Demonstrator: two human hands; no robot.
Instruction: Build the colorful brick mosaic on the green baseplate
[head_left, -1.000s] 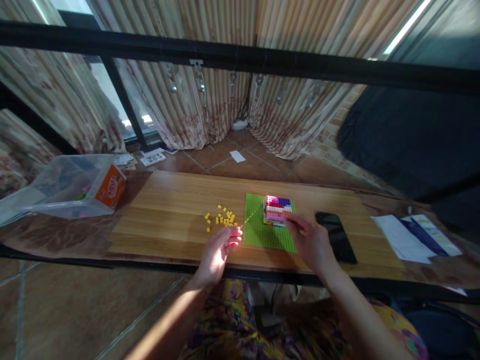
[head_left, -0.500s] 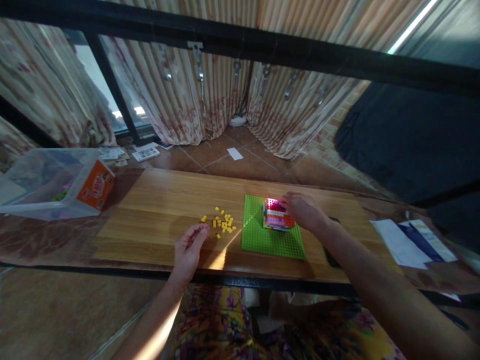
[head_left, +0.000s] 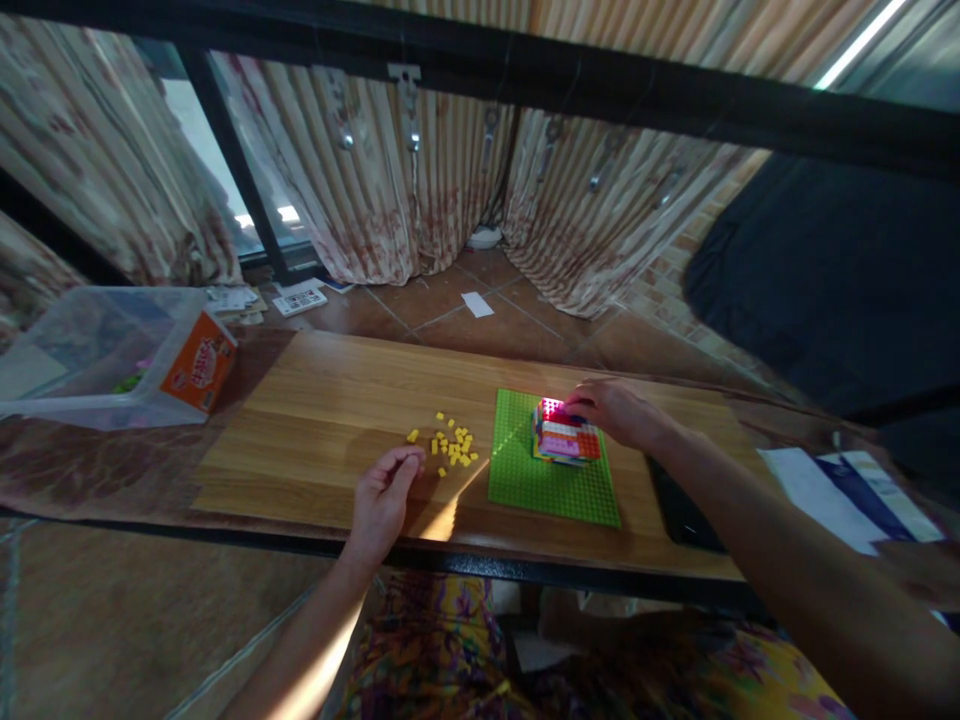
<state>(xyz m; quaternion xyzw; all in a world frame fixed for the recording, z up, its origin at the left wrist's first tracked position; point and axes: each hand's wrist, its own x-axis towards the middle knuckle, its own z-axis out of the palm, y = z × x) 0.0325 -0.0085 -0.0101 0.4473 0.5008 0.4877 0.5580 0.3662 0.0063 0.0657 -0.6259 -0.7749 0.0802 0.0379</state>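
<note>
A small block of stacked toy bricks (head_left: 564, 436), pink, red, white and orange on top, stands on a green baseplate (head_left: 517, 485). My right hand (head_left: 619, 412) reaches over its far right corner, fingers bent and pinched together against the top; whatever is between them is hidden. Left of the baseplate lies a loose scatter of small yellow bricks (head_left: 455, 450). Beside that scatter, my left hand (head_left: 384, 490) is held with thumb and fingertips closed, and anything in the pinch is too small to make out.
The wooden board (head_left: 300, 420) lies on a low table. At the far left sits a clear plastic box (head_left: 112, 350) with an orange label. A dark flat object (head_left: 682, 510) lies under my right forearm, and papers (head_left: 817, 500) are at the right.
The view has shifted slightly, so the things appear a little to the right. My right hand has moved slightly over the brick block's top; my left hand stays pinched near the yellow bricks.
</note>
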